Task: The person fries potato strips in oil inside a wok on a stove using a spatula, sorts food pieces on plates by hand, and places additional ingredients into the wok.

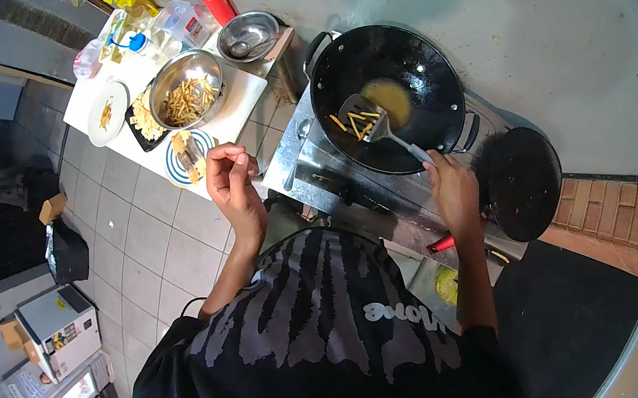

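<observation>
My right hand (pixel 452 186) grips the grey handle of a metal slotted turner (pixel 381 129). Its head is inside a large black wok (pixel 432 75), at the lower side of the pan. Several golden fries (pixel 361 124) lie on and around the turner head, beside a small pool of yellowish oil (pixel 390 101). My left hand (pixel 235 185) is raised in front of my body with the fingers curled in and the thumb against them. Nothing shows between those fingers. Just beyond it is a plate with blue rings (pixel 186 145) holding browned food.
On the left table are a steel bowl of fried strips (pixel 164 89), a black tray of pale pieces (pixel 146 135), a white oval plate (pixel 97 130), an empty-looking steel bowl (pixel 237 40) and a red squeeze bottle (pixel 218 5). A black pan (pixel 520 182) sits right of the wok.
</observation>
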`<move>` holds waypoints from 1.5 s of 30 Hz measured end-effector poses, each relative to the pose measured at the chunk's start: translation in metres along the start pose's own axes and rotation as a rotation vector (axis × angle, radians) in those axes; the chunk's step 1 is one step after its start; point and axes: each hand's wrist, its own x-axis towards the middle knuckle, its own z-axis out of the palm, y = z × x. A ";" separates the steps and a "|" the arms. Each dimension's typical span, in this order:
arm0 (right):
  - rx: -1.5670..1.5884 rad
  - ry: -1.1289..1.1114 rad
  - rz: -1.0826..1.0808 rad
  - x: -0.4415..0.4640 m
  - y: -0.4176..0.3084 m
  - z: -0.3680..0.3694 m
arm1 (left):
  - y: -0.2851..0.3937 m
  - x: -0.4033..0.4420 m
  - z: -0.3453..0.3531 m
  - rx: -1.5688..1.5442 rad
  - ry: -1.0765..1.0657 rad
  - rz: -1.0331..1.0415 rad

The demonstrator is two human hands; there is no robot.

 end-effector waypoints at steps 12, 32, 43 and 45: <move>0.130 0.008 -0.050 0.006 0.005 -0.005 | 0.000 0.001 -0.006 0.003 0.007 0.007; 0.274 -0.062 0.066 0.013 0.013 -0.003 | 0.002 0.005 -0.012 0.020 0.030 0.023; 0.299 -0.083 0.125 0.015 0.013 -0.012 | 0.004 0.003 -0.012 0.010 0.030 0.028; 0.288 0.040 0.056 0.016 0.017 -0.012 | 0.005 0.001 -0.013 0.010 0.034 0.029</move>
